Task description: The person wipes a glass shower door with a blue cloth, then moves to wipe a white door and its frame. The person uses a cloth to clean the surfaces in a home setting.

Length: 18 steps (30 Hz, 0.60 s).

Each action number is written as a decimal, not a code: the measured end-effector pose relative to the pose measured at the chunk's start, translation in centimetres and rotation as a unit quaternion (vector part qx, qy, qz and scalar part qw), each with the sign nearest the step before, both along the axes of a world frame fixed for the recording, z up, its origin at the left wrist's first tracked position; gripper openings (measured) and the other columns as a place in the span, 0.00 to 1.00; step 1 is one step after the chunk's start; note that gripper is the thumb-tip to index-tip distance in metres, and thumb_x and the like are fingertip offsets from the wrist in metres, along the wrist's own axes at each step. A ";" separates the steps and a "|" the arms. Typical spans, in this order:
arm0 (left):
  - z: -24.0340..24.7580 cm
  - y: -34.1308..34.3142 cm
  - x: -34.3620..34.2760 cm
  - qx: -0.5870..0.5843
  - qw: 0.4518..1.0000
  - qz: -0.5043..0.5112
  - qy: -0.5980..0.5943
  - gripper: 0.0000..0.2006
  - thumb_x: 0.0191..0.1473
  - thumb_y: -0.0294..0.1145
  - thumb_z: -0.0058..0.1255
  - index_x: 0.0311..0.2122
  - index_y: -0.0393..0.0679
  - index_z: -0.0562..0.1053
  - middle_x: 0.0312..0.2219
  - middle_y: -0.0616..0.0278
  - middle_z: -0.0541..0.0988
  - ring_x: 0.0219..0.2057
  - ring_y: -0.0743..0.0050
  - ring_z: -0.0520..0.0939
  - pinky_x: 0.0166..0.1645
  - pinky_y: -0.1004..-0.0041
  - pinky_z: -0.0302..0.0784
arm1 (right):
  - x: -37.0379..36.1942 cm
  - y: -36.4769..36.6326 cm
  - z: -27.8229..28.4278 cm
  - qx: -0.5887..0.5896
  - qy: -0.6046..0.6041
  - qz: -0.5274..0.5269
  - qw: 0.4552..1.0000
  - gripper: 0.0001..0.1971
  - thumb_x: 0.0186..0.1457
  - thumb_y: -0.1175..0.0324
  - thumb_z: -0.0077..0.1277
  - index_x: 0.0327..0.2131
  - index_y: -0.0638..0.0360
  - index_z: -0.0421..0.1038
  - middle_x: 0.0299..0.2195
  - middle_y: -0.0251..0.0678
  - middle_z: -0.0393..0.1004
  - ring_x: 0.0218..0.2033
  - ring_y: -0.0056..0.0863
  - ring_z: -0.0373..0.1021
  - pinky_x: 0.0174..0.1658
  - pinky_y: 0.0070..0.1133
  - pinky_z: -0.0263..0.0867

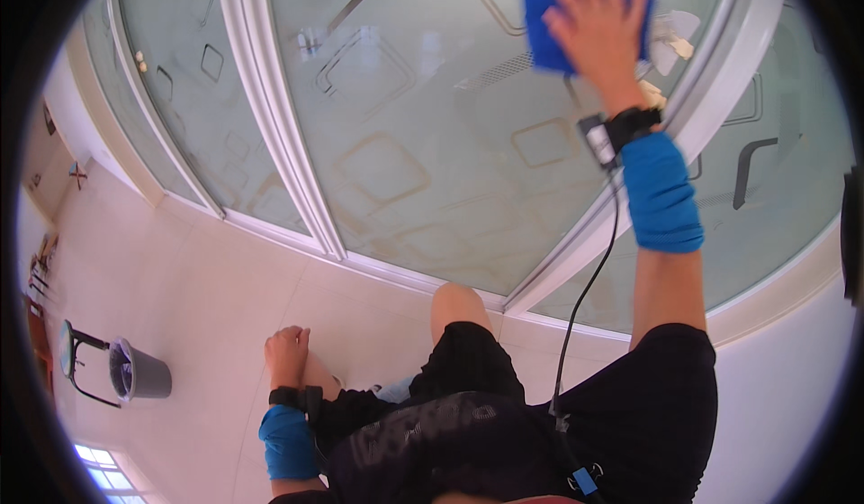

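Blurred print is showing on the shirt. The right hand is lying open, fingers spread, over the blue cloth, which is resting against the glass. The left hand is hanging loosely closed, well apart.
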<state>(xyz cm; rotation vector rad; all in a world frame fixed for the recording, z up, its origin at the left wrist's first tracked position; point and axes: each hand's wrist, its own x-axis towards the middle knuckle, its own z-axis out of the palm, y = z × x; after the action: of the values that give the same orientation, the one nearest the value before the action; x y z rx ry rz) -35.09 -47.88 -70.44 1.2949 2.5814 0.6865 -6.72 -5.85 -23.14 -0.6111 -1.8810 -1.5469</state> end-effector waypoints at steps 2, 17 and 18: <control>-0.3 0.4 -1.6 0.010 1.000 0.006 0.003 0.13 0.55 0.43 0.57 0.29 0.45 0.82 0.27 0.52 0.83 0.30 0.46 0.83 0.38 0.55 0.78 | -1.2 -0.4 4.9 0.115 0.133 0.023 0.984 0.27 0.62 0.55 0.48 0.63 0.47 0.65 0.67 0.41 0.58 0.67 0.50 0.51 0.68 0.50 0.43; -0.5 2.9 -7.4 -0.015 0.995 0.028 -0.097 0.14 0.58 0.46 0.53 0.34 0.47 0.82 0.30 0.53 0.83 0.35 0.47 0.83 0.41 0.55 0.78 | -10.7 -1.4 -14.0 -0.119 -0.048 0.012 0.992 0.33 0.58 0.46 0.53 0.66 0.23 0.59 0.69 0.24 0.54 0.66 0.41 0.54 0.63 0.51 0.51; -0.6 3.1 -7.8 -0.029 0.996 0.029 -0.085 0.14 0.57 0.45 0.53 0.34 0.47 0.82 0.30 0.53 0.83 0.34 0.47 0.83 0.41 0.55 0.78 | -11.1 -1.3 -16.2 -0.122 -0.064 0.039 0.990 0.33 0.58 0.46 0.53 0.67 0.23 0.58 0.69 0.24 0.54 0.67 0.40 0.53 0.63 0.50 0.51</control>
<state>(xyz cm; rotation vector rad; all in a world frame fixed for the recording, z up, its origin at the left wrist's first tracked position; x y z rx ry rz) -42.86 -44.73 -71.08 1.0979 2.4908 0.6932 -17.81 -7.14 -39.35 -0.5474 -2.1859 -1.3434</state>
